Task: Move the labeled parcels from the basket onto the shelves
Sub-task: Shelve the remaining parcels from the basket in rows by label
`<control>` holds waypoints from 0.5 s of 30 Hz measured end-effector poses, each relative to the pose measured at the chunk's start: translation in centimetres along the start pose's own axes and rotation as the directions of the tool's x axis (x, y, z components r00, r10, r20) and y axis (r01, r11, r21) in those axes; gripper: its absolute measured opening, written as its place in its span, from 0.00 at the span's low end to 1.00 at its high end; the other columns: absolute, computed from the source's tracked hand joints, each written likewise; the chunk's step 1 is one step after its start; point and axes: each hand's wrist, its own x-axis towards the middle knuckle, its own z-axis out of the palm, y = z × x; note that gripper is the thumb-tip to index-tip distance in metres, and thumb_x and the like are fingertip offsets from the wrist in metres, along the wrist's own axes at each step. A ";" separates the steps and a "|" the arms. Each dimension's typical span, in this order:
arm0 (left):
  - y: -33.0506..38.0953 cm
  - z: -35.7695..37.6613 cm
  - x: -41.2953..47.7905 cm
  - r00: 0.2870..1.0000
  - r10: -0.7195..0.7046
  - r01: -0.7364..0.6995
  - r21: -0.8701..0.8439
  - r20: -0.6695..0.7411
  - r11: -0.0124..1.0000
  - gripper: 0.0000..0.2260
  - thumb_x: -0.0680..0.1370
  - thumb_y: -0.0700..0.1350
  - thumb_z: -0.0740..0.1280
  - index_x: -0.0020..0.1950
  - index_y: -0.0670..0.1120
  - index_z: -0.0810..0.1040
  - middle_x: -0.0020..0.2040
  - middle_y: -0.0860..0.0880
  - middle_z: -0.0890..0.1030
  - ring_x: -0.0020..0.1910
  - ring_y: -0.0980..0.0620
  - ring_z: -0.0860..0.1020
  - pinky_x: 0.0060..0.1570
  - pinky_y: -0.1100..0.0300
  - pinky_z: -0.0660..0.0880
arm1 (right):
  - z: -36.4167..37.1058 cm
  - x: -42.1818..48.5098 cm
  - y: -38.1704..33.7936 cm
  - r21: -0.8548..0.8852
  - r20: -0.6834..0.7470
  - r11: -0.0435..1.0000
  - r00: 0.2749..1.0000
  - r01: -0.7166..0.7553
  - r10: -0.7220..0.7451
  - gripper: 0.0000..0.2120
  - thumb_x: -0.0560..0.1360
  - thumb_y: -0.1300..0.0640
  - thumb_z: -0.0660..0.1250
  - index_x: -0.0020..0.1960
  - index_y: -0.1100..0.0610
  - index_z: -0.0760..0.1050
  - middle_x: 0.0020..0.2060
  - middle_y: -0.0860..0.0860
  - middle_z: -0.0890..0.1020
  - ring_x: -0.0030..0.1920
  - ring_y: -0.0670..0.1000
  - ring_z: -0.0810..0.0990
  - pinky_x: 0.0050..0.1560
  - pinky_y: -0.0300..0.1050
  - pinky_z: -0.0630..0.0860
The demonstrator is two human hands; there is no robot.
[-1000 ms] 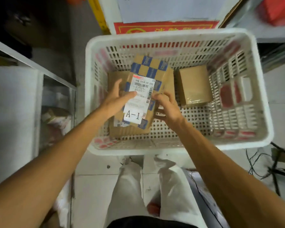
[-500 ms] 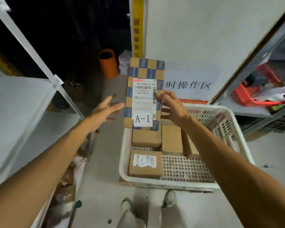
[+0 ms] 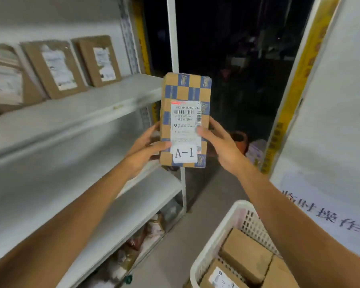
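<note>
I hold a brown parcel with blue checks [image 3: 185, 90] upright in front of me, its white label reading A-1. My left hand [image 3: 148, 149] grips its lower left edge and my right hand [image 3: 220, 142] its right edge. The parcel hangs beside the right end of the white shelves [image 3: 75, 113]. The white basket [image 3: 227, 223] stands at the lower right with several brown parcels [image 3: 245, 254] in it.
Three labeled brown parcels [image 3: 58, 67] lean against the wall on the upper shelf. A white upright post [image 3: 173, 34] ends the shelf unit. A white board with a yellow edge [image 3: 330, 121] stands on the right. Clutter lies on the floor under the lowest shelf.
The checked parcel has come up out of the basket and left toward the shelves. My left hand, off it half a second ago, now grips it again. The view has swung left.
</note>
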 end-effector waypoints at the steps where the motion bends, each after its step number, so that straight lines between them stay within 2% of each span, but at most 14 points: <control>1: 0.6 -1.2 -0.9 0.997 0.030 -0.029 0.012 -0.076 1.000 0.34 0.70 0.45 0.74 0.73 0.57 0.66 0.58 0.52 0.82 0.57 0.52 0.80 0.47 0.55 0.77 | 1.5 0.7 -0.1 -0.002 0.079 1.000 0.997 0.020 -0.020 0.25 0.75 0.59 0.69 0.69 0.44 0.67 0.61 0.48 0.80 0.60 0.50 0.80 0.53 0.49 0.81; 3: 2.0 -3.6 -3.0 0.977 0.084 -0.076 0.048 -0.196 0.996 0.29 0.74 0.42 0.69 0.72 0.57 0.66 0.57 0.56 0.82 0.55 0.55 0.81 0.45 0.58 0.77 | 4.9 1.7 -0.1 -0.003 0.196 0.999 0.980 0.045 -0.043 0.34 0.73 0.60 0.71 0.74 0.45 0.61 0.63 0.48 0.78 0.61 0.50 0.79 0.54 0.50 0.81; 6: 3.9 -7.2 -6.9 0.938 0.136 -0.111 0.095 -0.318 0.989 0.26 0.75 0.38 0.69 0.69 0.58 0.69 0.54 0.57 0.83 0.52 0.57 0.82 0.43 0.61 0.79 | 10.8 2.8 -0.2 0.049 0.258 0.997 0.963 0.067 -0.077 0.36 0.72 0.60 0.73 0.75 0.47 0.61 0.63 0.48 0.77 0.59 0.47 0.80 0.51 0.48 0.81; 11: 6.8 -13.2 -14.5 0.857 0.205 -0.111 0.220 -0.472 0.969 0.32 0.71 0.53 0.69 0.74 0.58 0.64 0.59 0.51 0.82 0.56 0.52 0.81 0.45 0.62 0.78 | 21.5 2.9 -1.2 0.126 0.360 0.986 0.921 0.109 -0.148 0.29 0.73 0.59 0.72 0.70 0.44 0.66 0.54 0.41 0.79 0.52 0.45 0.82 0.50 0.47 0.82; 15: 7.9 -17.9 -20.7 0.771 0.262 -0.103 0.292 -0.581 0.951 0.32 0.73 0.53 0.69 0.75 0.55 0.62 0.60 0.53 0.81 0.57 0.53 0.81 0.46 0.63 0.78 | 30.3 1.5 -1.7 0.118 0.483 0.976 0.848 0.183 -0.218 0.32 0.75 0.56 0.71 0.74 0.45 0.63 0.53 0.35 0.78 0.53 0.45 0.82 0.47 0.42 0.82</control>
